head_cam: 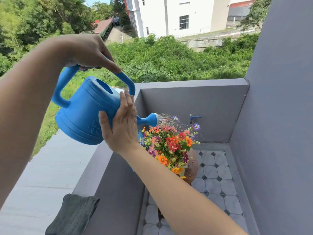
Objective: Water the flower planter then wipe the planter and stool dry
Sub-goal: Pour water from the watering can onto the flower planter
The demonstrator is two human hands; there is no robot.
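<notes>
A blue watering can (84,112) is tilted toward the right, and water sprays from its rose (153,119) onto the flowers. My left hand (88,51) grips the can's top handle. My right hand (122,122) lies flat against the can's side with fingers spread. The flower planter (171,145) holds orange, red, pink and purple flowers. It stands on a round brown stool (192,165), whose wet top shows only at the right. The pot itself is mostly hidden behind my right forearm. A dark grey cloth (72,216) lies on the wall ledge at the lower left.
Grey balcony walls (186,106) enclose a narrow tiled floor (216,180). A blue tap (194,117) sticks out of the far wall behind the flowers. The wide ledge (42,175) runs along the left, with a drop to greenery beyond.
</notes>
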